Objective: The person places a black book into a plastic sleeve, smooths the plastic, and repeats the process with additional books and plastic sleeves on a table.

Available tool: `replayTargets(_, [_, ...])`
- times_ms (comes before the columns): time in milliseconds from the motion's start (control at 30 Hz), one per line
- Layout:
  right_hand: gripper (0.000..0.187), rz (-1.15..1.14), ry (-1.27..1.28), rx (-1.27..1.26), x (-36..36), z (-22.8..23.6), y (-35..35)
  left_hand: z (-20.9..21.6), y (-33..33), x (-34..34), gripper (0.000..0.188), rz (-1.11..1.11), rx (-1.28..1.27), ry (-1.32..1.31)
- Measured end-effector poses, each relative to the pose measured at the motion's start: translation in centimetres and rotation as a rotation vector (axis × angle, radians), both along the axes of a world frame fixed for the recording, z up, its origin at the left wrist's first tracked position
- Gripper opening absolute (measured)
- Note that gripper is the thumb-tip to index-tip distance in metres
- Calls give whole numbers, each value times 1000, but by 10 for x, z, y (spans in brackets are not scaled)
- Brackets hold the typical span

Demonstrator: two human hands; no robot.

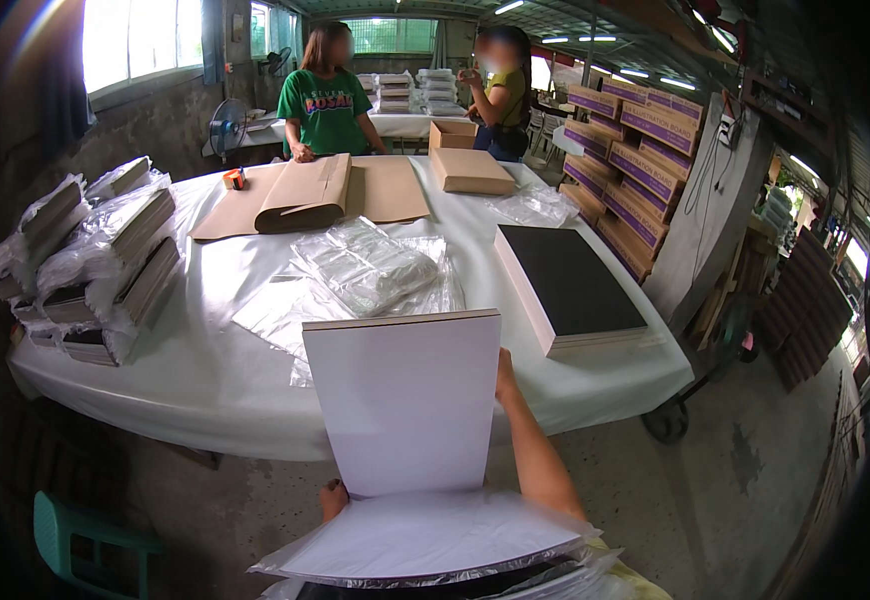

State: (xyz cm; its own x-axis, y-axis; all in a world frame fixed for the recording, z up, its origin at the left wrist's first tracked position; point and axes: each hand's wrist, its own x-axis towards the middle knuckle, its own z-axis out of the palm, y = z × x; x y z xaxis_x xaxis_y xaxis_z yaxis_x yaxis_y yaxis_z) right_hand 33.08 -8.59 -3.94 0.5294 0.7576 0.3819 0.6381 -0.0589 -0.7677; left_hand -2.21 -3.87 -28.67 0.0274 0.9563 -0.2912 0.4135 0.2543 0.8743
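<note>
Before me a thick stack of white boards (405, 405) stands upright, tilted a little, with a thin brownish layer along its top edge. My right hand (505, 376) grips its right edge, the fingers partly hidden behind it. Low on the left, my left hand (334, 499) is closed at the stack's lower corner. Against my body lies a white board in clear plastic (435, 535), with black edges under it. Beyond the upright stack, crumpled clear plastic bags (365, 265) lie on the white-covered table (255, 385). To their right rests a thick black-topped stack of boards (575, 280).
Plastic-wrapped board stacks (105, 260) sit at the table's left. Folded brown paper (305, 195), a tape roll (235, 179) and a brown package (472, 171) lie farther back. Two people stand beyond. Cartons (635, 170) rise at right; a green stool (85, 540) stands lower left.
</note>
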Motion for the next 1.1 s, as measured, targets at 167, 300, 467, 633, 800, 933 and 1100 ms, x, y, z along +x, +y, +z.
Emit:
replayTargets(167, [17, -23, -11, -24, 0, 3, -3, 9, -5, 5, 34, 32, -10, 4])
replayTargets(300, [16, -20, -16, -29, -2, 4, -3, 7, -2, 2, 34, 15, -55, -35])
replayTargets(467, [16, -4, -60, -38, 2, -1, 1, -3, 1, -1, 35, 43, -39, -31])
replayTargets(633, [16, -8, -46, -34, 5, -5, -2, 27, -8, 8, 36, 23, -68, 10])
replayTargets(800, [17, -11, 28, -16, -1, 1, -1, 21, -6, 3, 36, 12, -48, 24])
replayTargets(933, [18, -28, 58, -21, -1, 1, -2, 16, -5, 4, 35, 0, -46, -1])
replayTargets(1100, [19, -10, 28, -10, 1, -2, 0, 5, -3, 2, 34, 22, -18, -6])
